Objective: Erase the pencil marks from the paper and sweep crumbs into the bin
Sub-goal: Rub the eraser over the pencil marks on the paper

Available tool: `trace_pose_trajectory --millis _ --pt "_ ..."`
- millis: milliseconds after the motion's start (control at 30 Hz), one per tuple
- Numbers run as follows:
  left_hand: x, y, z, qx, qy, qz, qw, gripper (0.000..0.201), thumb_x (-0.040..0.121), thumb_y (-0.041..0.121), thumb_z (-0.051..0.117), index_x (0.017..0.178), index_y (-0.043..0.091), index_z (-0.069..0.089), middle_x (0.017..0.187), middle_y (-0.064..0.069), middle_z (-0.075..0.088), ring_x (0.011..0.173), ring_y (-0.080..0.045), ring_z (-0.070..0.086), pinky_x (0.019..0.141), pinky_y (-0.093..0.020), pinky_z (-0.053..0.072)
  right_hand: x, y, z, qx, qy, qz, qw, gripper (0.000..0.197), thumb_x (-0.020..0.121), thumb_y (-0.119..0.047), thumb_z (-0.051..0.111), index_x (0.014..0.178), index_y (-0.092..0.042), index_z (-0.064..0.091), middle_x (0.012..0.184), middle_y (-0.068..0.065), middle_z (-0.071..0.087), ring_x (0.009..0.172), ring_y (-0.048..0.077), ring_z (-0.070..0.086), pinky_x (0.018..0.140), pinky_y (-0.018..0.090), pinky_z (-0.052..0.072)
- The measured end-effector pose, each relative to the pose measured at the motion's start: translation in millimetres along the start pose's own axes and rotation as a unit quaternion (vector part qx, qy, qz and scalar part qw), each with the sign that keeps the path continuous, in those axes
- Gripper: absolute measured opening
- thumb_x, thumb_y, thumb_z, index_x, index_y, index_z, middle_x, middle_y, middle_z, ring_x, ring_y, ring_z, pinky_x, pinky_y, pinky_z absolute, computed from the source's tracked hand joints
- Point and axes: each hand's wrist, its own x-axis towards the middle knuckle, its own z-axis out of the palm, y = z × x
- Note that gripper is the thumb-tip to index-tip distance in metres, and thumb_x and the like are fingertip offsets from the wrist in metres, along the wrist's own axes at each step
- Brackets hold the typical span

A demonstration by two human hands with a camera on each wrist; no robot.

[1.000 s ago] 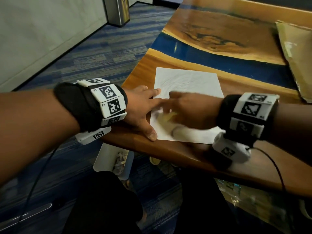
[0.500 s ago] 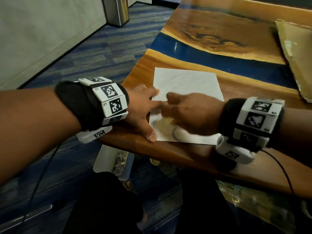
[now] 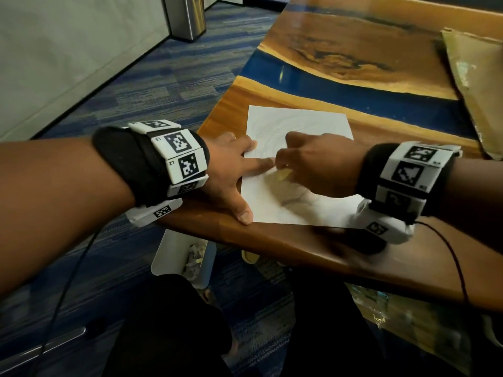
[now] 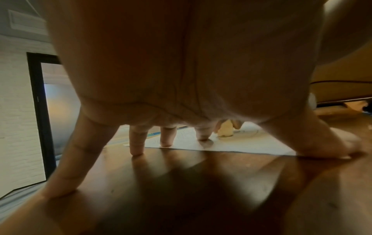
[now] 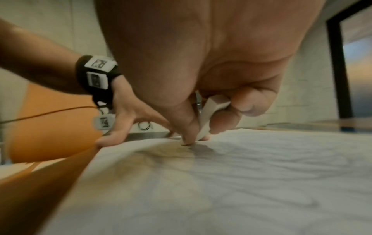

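A white sheet of paper (image 3: 299, 123) with faint pencil marks lies near the left end of the wooden table (image 3: 272, 246). My left hand (image 3: 231, 170) is spread flat, fingers straight, pressing the paper's left edge (image 4: 231, 146) down. My right hand (image 3: 313, 164) pinches a pale eraser (image 3: 284, 174) between thumb and fingers, its tip touching the paper (image 5: 241, 174) beside my left index finger. The eraser (image 5: 209, 116) shows white in the right wrist view and also shows as the eraser (image 4: 226, 130) past my left fingers. A smudged grey patch (image 3: 294, 200) lies on the sheet below my right hand.
A white bin (image 3: 185, 257) with crumpled scraps stands on the carpet under the table's left edge. A brown cardboard sheet (image 3: 476, 77) lies at the table's far right. A metal bin (image 3: 190, 17) stands by the wall. The table edge runs just below my hands.
My right hand with the eraser has moved up the paper, away from the near edge, uncovering the smudged lower part. My left hand stays pressed on the paper's left edge.
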Motion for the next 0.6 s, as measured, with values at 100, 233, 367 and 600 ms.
trace_pose_trajectory --millis 100,233,367,600 --pt "0 -1 0 -0.008 0.006 0.003 1.000 0.127 0.049 0.096 0.054 0.151 0.053 -0.009 0.165 0.003 -0.005 0.150 -0.035 0.004 0.113 -0.060 0.025 -14 -28 5 -0.028 -0.026 -0.056 0.998 0.037 0.098 -0.034 0.051 0.133 -0.028 0.045 0.124 0.005 0.040 0.075 0.020 0.048 0.064 0.033 0.042" --pt "2 1 1 -0.008 0.006 -0.002 1.000 0.131 0.043 0.098 0.047 0.151 0.052 -0.012 0.165 0.003 -0.006 0.150 -0.035 0.003 0.114 -0.060 0.023 -13 -18 5 -0.043 -0.027 -0.029 0.998 0.034 0.098 -0.034 0.050 0.131 -0.027 0.046 0.121 0.005 0.040 0.070 0.019 0.047 0.060 0.031 0.038" --pt "1 0 2 -0.007 0.014 -0.011 1.000 0.130 0.047 0.099 0.049 0.151 0.053 -0.013 0.165 0.004 -0.005 0.150 -0.034 0.005 0.114 -0.059 0.024 -18 -16 5 -0.054 0.003 -0.003 0.999 0.033 0.098 -0.033 0.051 0.129 -0.023 0.046 0.112 0.004 0.040 0.065 0.018 0.047 0.055 0.030 0.038" --pt "2 2 3 -0.008 0.015 -0.024 1.000 0.132 0.045 0.100 0.045 0.151 0.051 -0.017 0.166 0.001 -0.004 0.151 -0.034 0.005 0.115 -0.060 0.023 -24 -7 3 -0.051 0.003 0.021 0.998 0.033 0.099 -0.035 0.049 0.130 -0.025 0.046 0.108 0.001 0.038 0.065 0.016 0.048 0.050 0.028 0.037"
